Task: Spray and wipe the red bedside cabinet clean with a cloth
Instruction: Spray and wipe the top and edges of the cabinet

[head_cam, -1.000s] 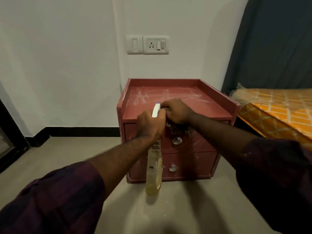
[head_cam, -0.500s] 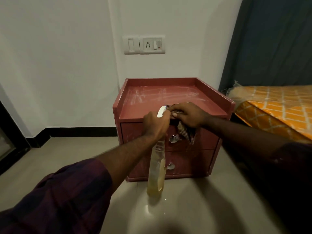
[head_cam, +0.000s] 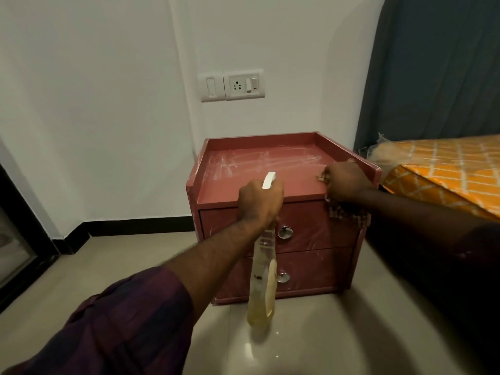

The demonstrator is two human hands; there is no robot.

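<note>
Against the white wall (head_cam: pixel 108 104), just beside the bed (head_cam: pixel 446 171), the red cabinet (head_cam: pixel 235 185) is sitting on the shiny tiled floor (head_cam: pixel 121 266). It is looking boxy and smooth. Its top is looking like a shallow tray, with a low rim running around the back and both sides, and white smeary streaks are lying across it. Two drawers (head_cam: pixel 319 239) are sitting shut in the front, one above the other, so what is inside them is hidden. Each drawer is wearing a round shiny metal knob (head_cam: pixel 285 232).

The left hand (head_cam: pixel 259 201) is holding the spray bottle (head_cam: pixel 263 288) in front of the cabinet. Its fingers are curling tight around the bottle's neck, and the white spray head (head_cam: pixel 269 180) is poking out above the hand. The bottle is hanging down long and thin in front of the drawers. It is made of see-through plastic, and pale yellow liquid is showing inside it.

The right hand (head_cam: pixel 342 182) is resting at the front right corner of the cabinet top. Its fingers are bunching up around the checked cloth (head_cam: pixel 349 212), gripping it. The soft cloth is hanging down over the front edge, touching the top drawer.

A white socket plate (head_cam: pixel 238 83) is sitting on the wall above, and the bed is wearing an orange cover with white crisscross lines.
</note>
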